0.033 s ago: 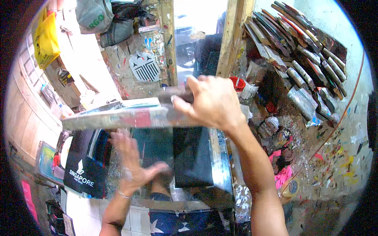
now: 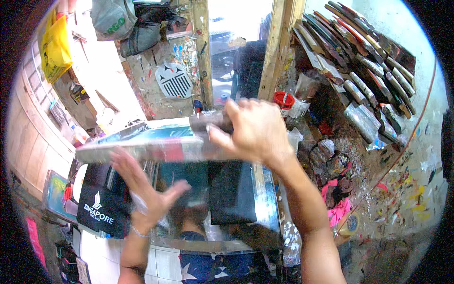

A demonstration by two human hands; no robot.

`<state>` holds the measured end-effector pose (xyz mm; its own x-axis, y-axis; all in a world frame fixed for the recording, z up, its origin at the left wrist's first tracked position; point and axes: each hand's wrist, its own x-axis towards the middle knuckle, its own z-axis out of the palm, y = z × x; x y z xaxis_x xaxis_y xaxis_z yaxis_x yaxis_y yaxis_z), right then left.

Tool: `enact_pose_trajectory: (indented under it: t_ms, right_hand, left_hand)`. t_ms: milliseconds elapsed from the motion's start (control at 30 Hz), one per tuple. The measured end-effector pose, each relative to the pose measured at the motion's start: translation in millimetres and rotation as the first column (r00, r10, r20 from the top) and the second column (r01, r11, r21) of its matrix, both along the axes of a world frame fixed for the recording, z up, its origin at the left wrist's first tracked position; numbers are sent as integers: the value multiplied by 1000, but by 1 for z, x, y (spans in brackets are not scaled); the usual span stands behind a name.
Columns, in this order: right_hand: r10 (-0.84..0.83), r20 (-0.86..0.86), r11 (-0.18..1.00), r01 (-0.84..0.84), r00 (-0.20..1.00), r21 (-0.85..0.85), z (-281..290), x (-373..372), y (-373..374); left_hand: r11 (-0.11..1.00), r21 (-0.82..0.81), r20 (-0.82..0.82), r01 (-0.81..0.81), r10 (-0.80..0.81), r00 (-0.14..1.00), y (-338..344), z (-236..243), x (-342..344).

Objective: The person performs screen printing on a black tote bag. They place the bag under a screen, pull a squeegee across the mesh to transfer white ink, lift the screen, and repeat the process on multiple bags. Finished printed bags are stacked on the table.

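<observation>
- The frame (image 2: 174,151), a long, paint-smeared piece with a pink patch, runs crosswise over the far part of the table (image 2: 215,246).
- The right hand (image 2: 257,130) is clamped on the frame's right end, thumb on its near side, slightly blurred.
- The left hand (image 2: 149,193) has its fingers apart and its thumb spread, near side of the frame; its fingertips overlap the frame's edge, but I cannot tell if they touch.
- A black cloth (image 2: 231,194) lies flat on the table, nearer than the frame's right part.
- A black bag (image 2: 97,201) with white print lies nearer than the frame's left end.
- Right of the frame: a red tub (image 2: 283,100).
</observation>
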<state>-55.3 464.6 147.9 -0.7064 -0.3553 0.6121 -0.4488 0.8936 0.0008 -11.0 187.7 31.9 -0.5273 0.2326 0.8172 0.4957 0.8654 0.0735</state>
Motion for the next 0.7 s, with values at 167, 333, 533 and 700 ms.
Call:
enact_pose_trajectory:
  t_ms: [167, 333, 533, 700]
  right_hand:
    - [70, -64, 994, -75, 995, -74, -116, 75, -2]
    - [-3, 437, 995, -41, 899, 92, -185, 95, -13]
    - [36, 720, 993, -107, 693, 54, -207, 26, 2]
    - [14, 686, 998, -55, 728, 39, -205, 61, 3]
  left_hand:
    - [950, -200, 702, 239, -30, 711, -19, 24, 21]
    - [950, -184, 738, 252, -36, 674, -15, -104, 62]
    - [964, -118, 688, 238, -94, 720, -16, -150, 69]
    - [965, -126, 734, 230, -65, 676, -12, -142, 69]
